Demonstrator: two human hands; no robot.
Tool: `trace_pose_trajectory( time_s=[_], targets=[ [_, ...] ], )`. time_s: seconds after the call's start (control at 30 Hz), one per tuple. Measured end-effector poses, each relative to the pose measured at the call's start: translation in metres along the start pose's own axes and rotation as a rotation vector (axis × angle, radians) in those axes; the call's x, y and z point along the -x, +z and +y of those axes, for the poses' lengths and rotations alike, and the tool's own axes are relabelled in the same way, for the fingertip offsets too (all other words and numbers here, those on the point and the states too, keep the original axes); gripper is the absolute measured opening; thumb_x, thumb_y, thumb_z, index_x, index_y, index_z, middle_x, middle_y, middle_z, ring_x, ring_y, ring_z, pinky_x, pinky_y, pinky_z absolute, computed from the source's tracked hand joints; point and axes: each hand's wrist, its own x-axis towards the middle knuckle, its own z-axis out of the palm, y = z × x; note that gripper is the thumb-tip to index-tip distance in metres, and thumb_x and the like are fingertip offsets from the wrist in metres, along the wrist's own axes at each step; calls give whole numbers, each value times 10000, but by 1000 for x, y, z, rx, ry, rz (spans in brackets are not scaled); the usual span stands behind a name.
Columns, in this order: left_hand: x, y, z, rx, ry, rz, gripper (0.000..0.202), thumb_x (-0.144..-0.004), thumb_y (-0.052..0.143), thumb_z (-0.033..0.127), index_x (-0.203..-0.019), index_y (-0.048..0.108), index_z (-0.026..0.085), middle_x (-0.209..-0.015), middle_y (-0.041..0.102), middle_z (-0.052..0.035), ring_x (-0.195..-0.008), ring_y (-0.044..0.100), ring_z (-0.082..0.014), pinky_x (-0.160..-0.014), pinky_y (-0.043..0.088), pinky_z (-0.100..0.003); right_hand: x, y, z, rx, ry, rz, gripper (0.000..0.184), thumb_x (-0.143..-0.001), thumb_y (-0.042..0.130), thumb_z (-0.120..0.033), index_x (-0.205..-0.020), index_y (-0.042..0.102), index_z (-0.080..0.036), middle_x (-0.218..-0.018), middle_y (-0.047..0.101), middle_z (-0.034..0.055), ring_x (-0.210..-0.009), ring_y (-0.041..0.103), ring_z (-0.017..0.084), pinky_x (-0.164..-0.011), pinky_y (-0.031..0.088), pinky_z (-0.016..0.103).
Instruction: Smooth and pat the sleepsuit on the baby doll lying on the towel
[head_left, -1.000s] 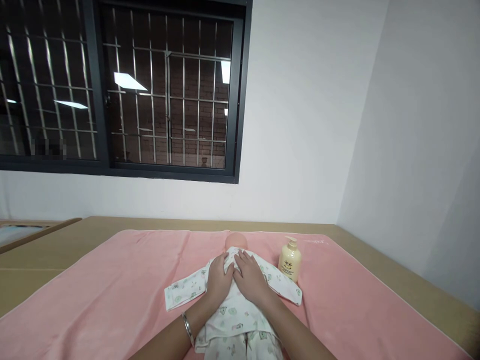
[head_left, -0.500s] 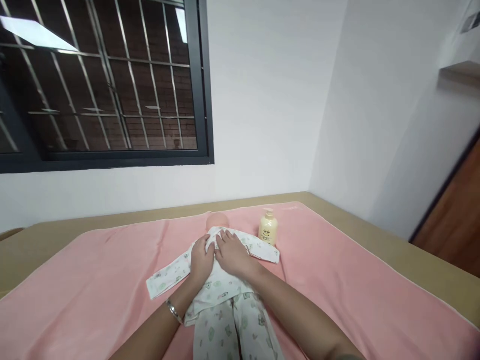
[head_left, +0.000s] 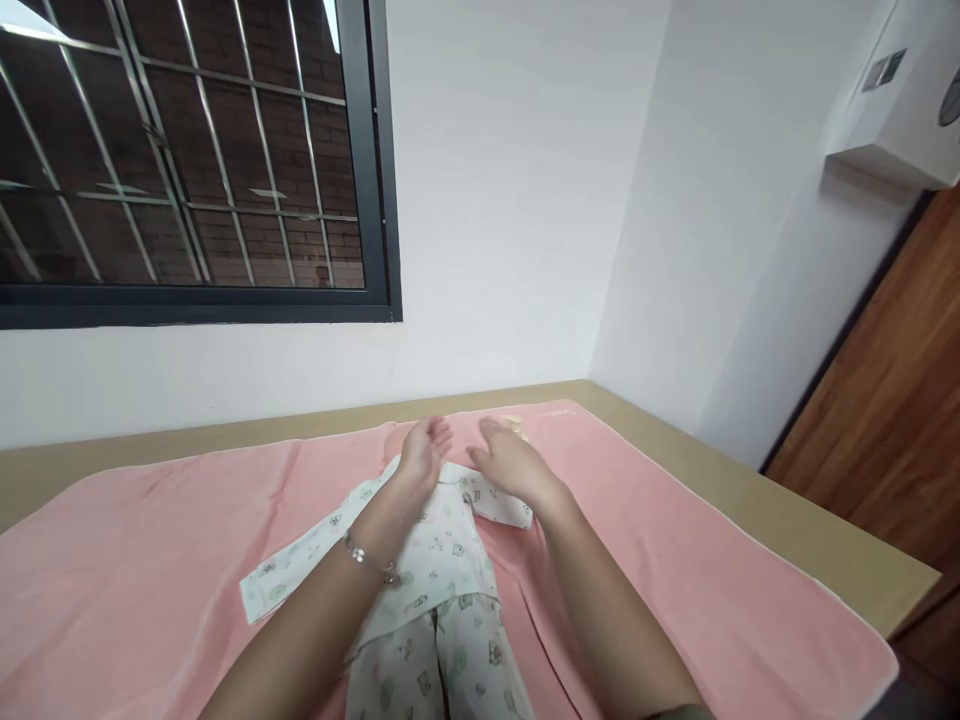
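Observation:
A baby doll lies on its back in a white printed long-sleeved top and matching trousers, sleeves spread outward. Only a sliver of its smooth pinkish head shows beside my left hand. That hand is raised above the chest, fingers extended, palm turned inward, holding nothing. My right hand hovers over the sleeve on the right, slightly blurred, thumb apart from its fingers and nothing in it. Behind it, a pale yellow pump bottle is mostly hidden.
A pink blanket with some creases lies under the doll on a tan surface. White walls rise behind and to the right. A dark-framed barred window is at upper left, a wooden door at right.
Both hands have lifted off the doll's chest and moved apart, the right one going rightward. The camera view has turned a little to the right.

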Motion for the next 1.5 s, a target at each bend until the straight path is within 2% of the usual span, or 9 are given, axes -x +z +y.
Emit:
trace_pose_trajectory(
  time_s=[0.1,0.17,0.3,0.5,0.87,1.03,1.2,1.37,1.5],
  targets=[
    [-12,29,-5,63,-245,-128,400,-904,385,340,-1121,573,62,-1154,602,-235,-1044,648,-252,-835,560,-365,-16,-7,22,60,169,148,541,-948,371,-269,-1406,392,18,-1479,383,241,-1400,327,285,-1130,262,379],
    [-17,42,-10,109,-356,-175,457,-906,365,355,-1179,544,36,-1160,593,-255,-1048,649,-270,-798,570,-373,-24,-5,33,89,209,148,532,-928,354,-207,-1406,384,25,-1490,361,247,-1406,313,282,-1129,263,386],
    [-21,56,-16,197,-457,-232,505,-929,314,391,-1232,509,37,-1182,592,-239,-1011,659,-254,-780,573,-363,-31,8,39,142,193,83,510,-888,385,-147,-1368,449,13,-1480,381,240,-1395,332,285,-1121,267,384],
    [-19,61,-20,253,-554,-254,452,-944,314,382,-1121,554,42,-1053,635,-210,-898,672,-252,-731,573,-373,-26,11,33,324,176,108,444,-924,361,-176,-1292,526,11,-1377,499,257,-1338,407,308,-1105,255,412],
    [0,32,-20,282,-686,-252,411,-910,375,363,-1114,546,50,-984,646,-216,-836,673,-269,-733,563,-416,-34,15,39,378,200,99,492,-915,389,-229,-1331,490,13,-1432,456,234,-1357,387,296,-1086,298,397],
    [18,23,-24,223,-706,-284,503,-897,395,399,-1180,533,7,-1005,645,-223,-903,658,-277,-768,530,-372,-34,5,38,263,196,160,459,-915,351,-219,-1265,558,-7,-1322,565,214,-1279,479,292,-1029,371,373],
    [53,16,-5,314,-625,-342,380,-868,455,368,-999,611,46,-807,646,-131,-769,641,-236,-772,498,-343,-21,7,5,-28,118,272,437,-934,353,-358,-1169,643,-131,-1210,649,148,-1163,575,298,-955,447,404],
    [91,-4,25,299,-444,-373,331,-895,403,354,-885,632,116,-796,663,-104,-713,633,-214,-794,481,-364,-2,33,-36,-606,-59,20,527,-942,379,-514,-1326,564,-204,-1299,616,98,-1156,605,272,-941,508,423],
    [113,-18,41,262,-373,-255,239,-845,488,326,-767,619,142,-707,647,-67,-725,632,-200,-775,474,-299,25,55,-63,-602,-142,109,550,-961,393,-512,-1417,476,-215,-1429,503,96,-1325,461,281,-1086,405,492]
  ],
)
